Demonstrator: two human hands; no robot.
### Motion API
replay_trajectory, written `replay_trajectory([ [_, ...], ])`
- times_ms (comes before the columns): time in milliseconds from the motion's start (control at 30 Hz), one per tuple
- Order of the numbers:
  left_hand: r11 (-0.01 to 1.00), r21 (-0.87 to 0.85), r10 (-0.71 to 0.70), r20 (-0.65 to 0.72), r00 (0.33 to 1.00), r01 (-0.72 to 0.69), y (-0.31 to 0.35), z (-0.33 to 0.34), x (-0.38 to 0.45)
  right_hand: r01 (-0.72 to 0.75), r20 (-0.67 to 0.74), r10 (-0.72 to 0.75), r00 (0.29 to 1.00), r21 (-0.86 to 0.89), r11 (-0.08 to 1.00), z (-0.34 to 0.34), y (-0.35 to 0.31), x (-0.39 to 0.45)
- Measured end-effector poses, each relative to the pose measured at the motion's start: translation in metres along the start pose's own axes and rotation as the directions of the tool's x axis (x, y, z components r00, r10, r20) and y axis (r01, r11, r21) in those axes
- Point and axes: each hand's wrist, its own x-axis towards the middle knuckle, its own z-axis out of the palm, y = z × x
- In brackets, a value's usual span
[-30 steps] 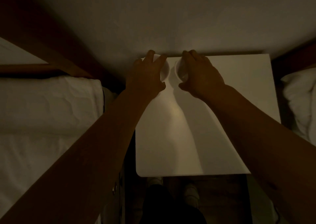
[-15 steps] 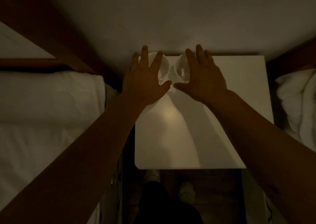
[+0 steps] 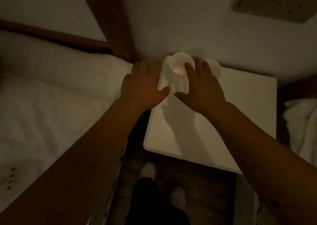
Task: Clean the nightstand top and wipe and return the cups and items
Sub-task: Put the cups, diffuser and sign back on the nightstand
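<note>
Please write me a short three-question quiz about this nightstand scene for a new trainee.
1. True or false: both cups stand at the back edge of the nightstand, near the wall.
2. How is the left hand held?
A. gripping a cup
B. fingers straight, holding nothing
C. holding a cloth
3. Fill in: the right hand partly hides the ____ cup.

Key
1. True: the left cup and the right cup both stand by the wall.
2. B. It lies flat at the nightstand's left edge.
3. right
</note>
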Motion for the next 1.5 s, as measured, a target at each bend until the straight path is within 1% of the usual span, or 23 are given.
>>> replay_trajectory([
  [100,0.994,-0.011,-0.108,0.012,0.994,0.108,-0.018,-0.011,-0.030,0.082,0.057,-0.082,0.995,-0.009,0.997,0.000,-0.030,-0.008],
  [200,0.985,-0.021,-0.172,-0.034,0.985,0.171,-0.045,-0.023,-0.065,0.172,0.092,-0.173,0.981,0.026,0.985,0.004,-0.068,-0.014],
  [300,0.958,-0.061,-0.285,-0.073,0.956,0.281,-0.078,-0.032,-0.107,0.261,0.123,-0.267,0.956,0.066,0.963,0.012,-0.113,-0.020],
  [333,0.949,-0.079,-0.308,-0.054,0.950,0.304,-0.081,-0.031,-0.116,0.272,0.139,-0.279,0.950,0.073,0.960,0.015,-0.119,-0.022],
  [433,0.907,-0.114,-0.411,-0.026,0.911,0.405,-0.108,-0.030,-0.159,0.362,0.218,-0.369,0.903,0.072,0.929,0.029,-0.163,-0.032],
  [600,0.831,-0.150,-0.549,-0.063,0.833,0.536,-0.150,-0.018,-0.234,0.489,0.343,-0.485,0.804,0.082,0.868,0.056,-0.238,-0.055],
  [667,0.792,-0.159,-0.604,-0.065,0.794,0.590,-0.167,-0.010,-0.261,0.536,0.379,-0.523,0.763,0.080,0.840,0.067,-0.266,-0.065],
  [800,0.686,-0.203,-0.716,-0.015,0.698,0.699,-0.204,0.011,-0.320,0.617,0.438,-0.577,0.689,0.063,0.785,0.095,-0.323,-0.088],
  [967,0.595,-0.251,-0.792,-0.025,0.610,0.763,-0.239,0.030,-0.384,0.694,0.479,-0.632,0.609,0.064,0.717,0.125,-0.388,-0.115],
  [1067,0.540,-0.295,-0.824,0.006,0.567,0.788,-0.251,0.042,-0.416,0.739,0.495,-0.659,0.566,0.049,0.672,0.140,-0.425,-0.127],
  [1167,0.463,-0.341,-0.866,0.022,0.499,0.818,-0.266,0.050,-0.445,0.797,0.459,-0.705,0.542,-0.013,0.604,0.153,-0.462,-0.135],
  [1233,0.399,-0.361,-0.900,0.019,0.435,0.843,-0.277,0.052,-0.459,0.831,0.414,-0.742,0.527,-0.067,0.552,0.158,-0.483,-0.137],
  [1300,0.339,-0.366,-0.931,0.004,0.366,0.867,-0.287,0.053,-0.469,0.844,0.409,-0.754,0.514,-0.086,0.530,0.161,-0.499,-0.137],
  [1400,0.202,-0.486,-0.972,0.005,0.234,0.850,-0.303,0.057,-0.474,0.850,0.452,-0.739,0.501,-0.095,0.518,0.166,-0.512,-0.134],
  [1433,0.185,-0.543,-0.978,-0.016,0.210,0.819,-0.307,0.058,-0.473,0.855,0.462,-0.737,0.493,-0.101,0.508,0.168,-0.514,-0.133],
  [1467,0.185,-0.598,-0.979,-0.038,0.202,0.780,-0.312,0.060,-0.471,0.861,0.470,-0.738,0.484,-0.106,0.497,0.170,-0.515,-0.131],
  [1500,0.190,-0.657,-0.977,-0.050,0.209,0.730,-0.316,0.060,-0.468,0.868,0.476,-0.740,0.475,-0.114,0.483,0.172,-0.516,-0.128],
])
